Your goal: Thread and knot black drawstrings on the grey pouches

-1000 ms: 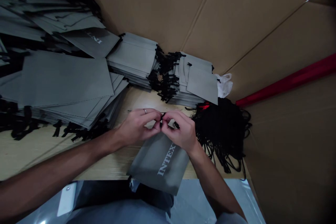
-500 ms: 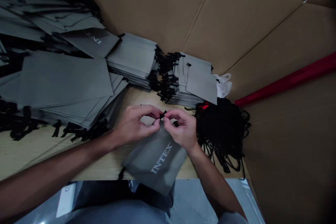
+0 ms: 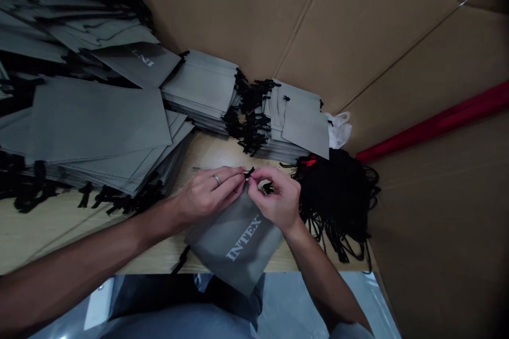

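A grey drawstring bag (image 3: 242,246) printed INTEX lies tilted at the table's front edge, its lower corner hanging over. At its top corner, both hands pinch a short black cord (image 3: 249,172). My left hand (image 3: 210,190), with a ring on one finger, is closed on the cord, palm down. My right hand (image 3: 276,196) grips it between thumb and forefinger, the other fingers curled. A thin metal-looking tool tip sticks out behind the left hand; its kind I cannot make out. Another black cord end (image 3: 182,260) hangs from the bag's left corner.
Stacks of grey bags (image 3: 99,119) with black cords cover the left side. Two smaller stacks, a left one (image 3: 207,82) and a right one (image 3: 306,122), stand at the back. A heap of black cords (image 3: 336,201) lies right. Cardboard walls (image 3: 238,5) enclose the back and right.
My left hand has turned over from an open-looped pinch to palm down with its fingers together. A thin tool tip now shows behind it. The bag has shifted slightly; my right hand stays nearly still.
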`<action>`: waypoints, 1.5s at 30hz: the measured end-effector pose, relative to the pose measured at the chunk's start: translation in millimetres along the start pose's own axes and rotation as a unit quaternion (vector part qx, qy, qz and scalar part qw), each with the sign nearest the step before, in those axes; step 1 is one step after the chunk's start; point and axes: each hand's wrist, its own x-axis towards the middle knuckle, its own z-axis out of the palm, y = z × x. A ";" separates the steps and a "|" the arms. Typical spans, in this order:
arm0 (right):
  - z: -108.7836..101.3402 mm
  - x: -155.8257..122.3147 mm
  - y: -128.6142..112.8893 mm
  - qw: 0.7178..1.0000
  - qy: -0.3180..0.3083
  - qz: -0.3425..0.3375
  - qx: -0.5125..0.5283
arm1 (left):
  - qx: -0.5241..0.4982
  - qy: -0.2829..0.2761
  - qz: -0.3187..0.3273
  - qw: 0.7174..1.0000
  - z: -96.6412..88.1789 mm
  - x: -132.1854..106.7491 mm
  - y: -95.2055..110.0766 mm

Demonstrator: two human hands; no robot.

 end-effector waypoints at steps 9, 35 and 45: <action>4.9 -4.0 0.3 0.998 0.018 0.060 0.030 | 0.011 -0.008 -0.042 0.999 0.2 1.6 5.4; 2.2 1.1 2.0 0.999 0.022 -0.036 0.017 | -0.292 -0.033 -0.286 0.912 -7.6 16.9 9.4; -0.7 2.7 2.6 0.998 0.029 -0.060 0.021 | -0.363 -0.028 -0.340 0.867 -2.3 15.1 9.2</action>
